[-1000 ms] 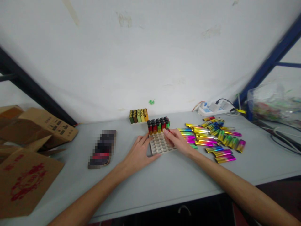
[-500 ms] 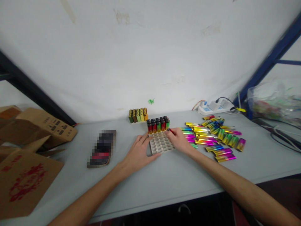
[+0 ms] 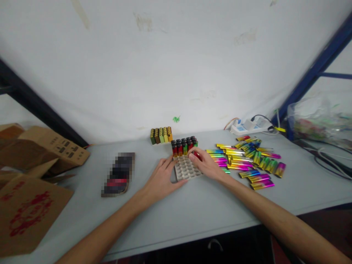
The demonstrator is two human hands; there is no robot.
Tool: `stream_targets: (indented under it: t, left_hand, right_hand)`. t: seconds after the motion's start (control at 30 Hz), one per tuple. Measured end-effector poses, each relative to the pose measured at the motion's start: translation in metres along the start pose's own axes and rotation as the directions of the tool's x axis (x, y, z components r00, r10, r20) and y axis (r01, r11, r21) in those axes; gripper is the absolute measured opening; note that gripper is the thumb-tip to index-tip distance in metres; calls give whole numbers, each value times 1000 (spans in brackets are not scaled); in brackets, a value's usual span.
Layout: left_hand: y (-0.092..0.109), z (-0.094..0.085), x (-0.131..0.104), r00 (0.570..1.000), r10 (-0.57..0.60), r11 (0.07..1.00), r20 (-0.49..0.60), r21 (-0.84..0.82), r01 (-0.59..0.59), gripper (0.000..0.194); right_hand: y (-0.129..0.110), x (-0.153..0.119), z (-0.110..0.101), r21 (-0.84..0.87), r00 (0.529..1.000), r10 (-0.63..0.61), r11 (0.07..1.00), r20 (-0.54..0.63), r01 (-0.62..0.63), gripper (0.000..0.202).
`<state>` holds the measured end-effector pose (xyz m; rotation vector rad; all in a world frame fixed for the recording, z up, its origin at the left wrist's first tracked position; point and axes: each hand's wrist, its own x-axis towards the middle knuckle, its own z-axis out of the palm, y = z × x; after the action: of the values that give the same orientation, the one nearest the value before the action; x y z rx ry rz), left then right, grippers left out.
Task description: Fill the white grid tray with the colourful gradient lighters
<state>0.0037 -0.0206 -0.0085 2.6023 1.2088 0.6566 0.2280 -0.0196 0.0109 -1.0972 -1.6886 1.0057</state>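
Note:
A pale moulded tray (image 3: pixel 183 169) with rows of slots lies on the table. Red and green lighters (image 3: pixel 180 147) with black tops stand upright in its far rows. My left hand (image 3: pixel 162 178) rests against the tray's left side, fingers stretched out and thumb apart along the near corner. Over the tray's right part, my right hand (image 3: pixel 206 164) is closed on a red lighter (image 3: pixel 197 155), mostly hidden by the fingers. Just right of that hand lie many loose shiny lighters (image 3: pixel 239 163) in gold, pink, green and blue.
A block of green, brown and yellow lighters (image 3: pixel 161 135) stands by the wall. Cardboard boxes (image 3: pixel 35 209) are at left, near a blurred-out dark item (image 3: pixel 118 175). A power strip (image 3: pixel 249 126) with cables sits at back right, beside a clear plastic bag (image 3: pixel 316 117).
My right hand has moved slightly left over the tray, and the red lighter in it now stands more upright near the filled rows. My left hand stays in place.

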Motion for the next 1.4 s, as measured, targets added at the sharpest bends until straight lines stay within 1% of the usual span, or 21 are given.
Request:
stream_targets:
  t: [0.1, 0.13, 0.2, 0.27, 0.3, 0.33, 0.4, 0.5, 0.63, 0.8, 0.87, 0.97, 1.03, 1.13, 1.2, 1.23, 1.3, 1.33, 1.4]
  left_hand:
    - [1, -1, 0, 1000, 8, 1000, 4, 3, -8, 65]
    - [2, -1, 0, 1000, 10, 1000, 5, 8, -10, 64]
    - [3, -2, -1, 1000, 14, 1000, 9, 23, -14, 65]
    - [5, -1, -2, 1000, 14, 999, 9, 42, -14, 65]
    - [6, -1, -3, 1000, 9, 999, 9, 50, -10, 65]
    - [7, -1, -4, 1000, 3, 998, 8, 55, -3, 64]
    - [10, -1, -5, 1000, -16, 998, 3, 62, 16, 62]
    - [14, -1, -6, 999, -44, 997, 4, 63, 44, 59]
    - [16, 0, -6, 997, -73, 996, -1, 46, 73, 60]
    - [16, 3, -7, 998, -63, 997, -12, 54, 63, 54]
    - [17, 3, -7, 998, -60, 996, -3, 66, 60, 53]
    - [18, 2, -6, 998, -64, 995, 12, 82, 63, 53]
    - [18, 1, -6, 998, -62, 995, 11, 78, 61, 53]
    - [18, 1, -6, 999, -52, 997, -3, 55, 52, 51]
    - [17, 1, -7, 998, -57, 997, -11, 53, 57, 51]
    - [17, 1, -7, 998, -61, 996, -14, 57, 61, 52]
    - [16, 1, -7, 998, -67, 995, -20, 67, 68, 53]
    - [15, 2, -7, 997, -69, 995, -22, 69, 70, 54]
    - [14, 2, -7, 997, -71, 995, -26, 66, 72, 55]
  right_hand:
    - [-1, 0, -3, -21, 999, -48, 999, 9, 49, 44]
    - [-2, 0, -4, -56, 997, -73, 996, 31, 75, 42]
    - [-7, 1, -8, -153, 984, -157, 974, 88, 169, 37]
    - [-12, 3, -11, -253, 955, -268, 922, 126, 292, 34]
    - [-15, 4, -12, -297, 939, -322, 890, 125, 345, 33]
    - [-17, 6, -13, -336, 925, -363, 861, 117, 380, 33]
    - [-20, 12, -14, -398, 911, -397, 822, 112, 407, 33]
    - [-19, 24, -12, -465, 923, -361, 800, 133, 380, 32]
    - [-8, 40, -6, -500, 928, -315, 782, 197, 372, 30]
    - [2, 48, 1, -552, 935, -238, 758, 263, 348, 25]
    - [1, 50, 2, -577, 930, -209, 737, 302, 353, 24]
    - [-8, 54, 5, -647, 926, -149, 677, 347, 351, 23]
    - [-16, 55, 10, -720, 941, -99, 620, 324, 313, 24]
    - [-25, 52, 19, -824, 966, -32, 515, 256, 235, 26]
    - [-28, 47, 22, -857, 973, 5, 474, 229, 199, 30]
    - [-28, 43, 20, -857, 976, 11, 480, 219, 187, 31]
    - [-27, 36, 9, -830, 981, -4, 532, 196, 168, 36]
    - [-25, 33, -2, -812, 984, -19, 562, 177, 157, 38]
    - [-18, 28, -32, -787, 989, -42, 602, 141, 137, 40]
